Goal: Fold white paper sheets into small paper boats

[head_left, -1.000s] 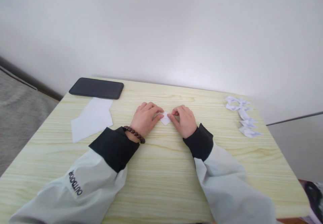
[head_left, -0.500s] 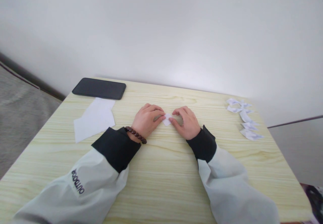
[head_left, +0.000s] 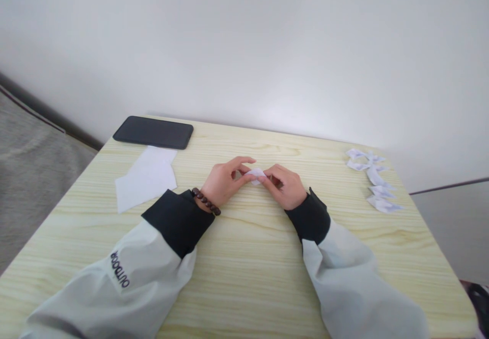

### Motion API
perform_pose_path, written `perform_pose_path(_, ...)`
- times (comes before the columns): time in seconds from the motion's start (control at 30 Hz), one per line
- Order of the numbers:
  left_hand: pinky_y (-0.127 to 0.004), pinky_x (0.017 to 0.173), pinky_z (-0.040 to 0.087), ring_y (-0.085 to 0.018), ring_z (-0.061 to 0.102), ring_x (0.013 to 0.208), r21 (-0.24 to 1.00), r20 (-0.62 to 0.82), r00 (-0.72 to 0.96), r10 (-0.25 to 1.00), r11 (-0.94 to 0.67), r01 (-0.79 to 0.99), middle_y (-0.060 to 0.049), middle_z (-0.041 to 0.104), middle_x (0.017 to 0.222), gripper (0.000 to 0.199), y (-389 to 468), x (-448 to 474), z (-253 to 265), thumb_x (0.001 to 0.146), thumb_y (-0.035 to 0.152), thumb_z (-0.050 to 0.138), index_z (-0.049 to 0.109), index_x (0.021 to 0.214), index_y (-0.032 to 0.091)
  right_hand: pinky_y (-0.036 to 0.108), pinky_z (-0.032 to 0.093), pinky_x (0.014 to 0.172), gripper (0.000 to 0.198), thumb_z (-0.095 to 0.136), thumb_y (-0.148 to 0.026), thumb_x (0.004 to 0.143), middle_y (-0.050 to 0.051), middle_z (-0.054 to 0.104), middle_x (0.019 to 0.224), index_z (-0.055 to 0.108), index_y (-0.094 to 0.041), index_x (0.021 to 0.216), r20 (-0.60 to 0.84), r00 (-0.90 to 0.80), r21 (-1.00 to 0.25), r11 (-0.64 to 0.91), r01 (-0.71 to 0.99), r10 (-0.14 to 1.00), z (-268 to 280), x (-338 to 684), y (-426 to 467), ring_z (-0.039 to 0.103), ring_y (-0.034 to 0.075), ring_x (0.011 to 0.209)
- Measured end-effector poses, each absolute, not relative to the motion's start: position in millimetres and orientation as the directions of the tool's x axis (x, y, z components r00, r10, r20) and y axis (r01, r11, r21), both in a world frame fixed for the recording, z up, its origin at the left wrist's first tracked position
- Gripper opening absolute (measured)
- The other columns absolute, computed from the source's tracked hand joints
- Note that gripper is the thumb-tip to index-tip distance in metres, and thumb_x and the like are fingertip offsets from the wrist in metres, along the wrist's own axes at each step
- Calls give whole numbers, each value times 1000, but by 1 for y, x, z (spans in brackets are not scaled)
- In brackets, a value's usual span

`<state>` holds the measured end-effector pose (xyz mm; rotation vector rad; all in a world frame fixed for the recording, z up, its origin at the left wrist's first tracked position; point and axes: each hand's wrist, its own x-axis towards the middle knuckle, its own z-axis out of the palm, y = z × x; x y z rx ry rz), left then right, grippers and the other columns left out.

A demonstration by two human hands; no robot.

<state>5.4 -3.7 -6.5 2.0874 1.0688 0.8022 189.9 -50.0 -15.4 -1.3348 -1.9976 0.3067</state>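
Note:
Between my two hands is a small folded piece of white paper (head_left: 256, 175), pinched from both sides near the middle of the table. My left hand (head_left: 225, 180), with a dark bead bracelet at the wrist, grips its left edge with the thumb below; the index finger is raised above it. On the right edge, the thumb and bent fingers of my right hand (head_left: 284, 183) are closed on the same paper. Fingertips cover part of the folds, so their exact shape cannot be made out.
Flat white paper sheets (head_left: 147, 180) overlap on the left of the wood-grain table (head_left: 244, 257). A black phone (head_left: 155, 132) lies behind them. Several folded white paper pieces (head_left: 378, 177) sit along the right side. A pale wall (head_left: 252, 53) rises behind the table.
The paper, flat on the table before, is now held tilted between the fingers. My left index finger has lifted off it, and my right fingers have curled in around its edge.

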Motion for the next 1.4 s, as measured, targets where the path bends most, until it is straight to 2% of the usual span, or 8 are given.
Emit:
perform_pose_path(0.17,-22,55,38,-10,50,55,837,120,494,861,-355,416,0,68,69,28,-2,5,-2,75,43,61,71,81,17,23,35,49,29,53,-39,85,0,58,60,62,-18,68,373,-176,-670,396,627,911,-14,191,-51,47,9,51)
perform_pose_path(0.3,-23,54,38,-11,52,56,863,62,503,862,-299,407,-1,67,67,31,-2,4,1,74,44,62,71,80,15,22,35,45,29,56,-40,82,-1,60,55,63,-18,65,281,-149,-788,316,529,948,-14,193,-52,45,8,45)
perform_pose_path(0.4,-24,57,42,-13,57,61,918,32,541,841,-239,317,-4,69,72,33,0,2,0,74,44,62,70,83,13,21,36,46,32,51,-39,85,0,62,57,62,-17,64,233,-177,-830,290,476,956,-12,196,-52,48,8,47)
perform_pose_path(0.5,-24,60,44,-14,59,66,945,35,579,814,-216,247,-5,70,78,33,1,1,1,75,43,60,69,86,13,22,37,48,31,49,-35,87,1,63,60,62,-17,65,242,-224,-823,322,468,944,-11,198,-53,50,9,50)
perform_pose_path(0.8,-24,60,43,-14,58,65,910,34,601,798,-274,312,-2,69,73,31,-1,1,4,77,43,58,71,77,15,24,38,56,25,45,-32,89,1,54,65,58,-18,72,373,-324,-686,494,534,869,-12,193,-52,48,11,59)
perform_pose_path(0.97,-24,63,45,-16,61,70,943,28,561,827,-208,260,-4,70,77,32,-2,1,4,77,44,59,71,77,14,24,38,55,26,44,-32,90,1,54,65,55,-19,70,370,-300,-714,476,513,879,-11,192,-53,47,11,58)
perform_pose_path(1.23,-23,58,44,-14,59,65,901,60,524,850,-272,338,-3,69,71,31,-4,4,6,78,41,56,70,73,14,24,39,57,28,43,-35,90,1,56,65,57,-19,71,334,-347,-693,478,540,876,-10,190,-53,49,11,59)
perform_pose_path(1.4,-25,69,49,-17,63,77,947,52,519,853,-207,246,-5,71,84,35,-3,4,4,77,45,58,69,87,13,24,38,55,28,44,-34,89,1,57,64,56,-19,70,363,-230,-727,429,536,903,-10,190,-53,49,11,58)
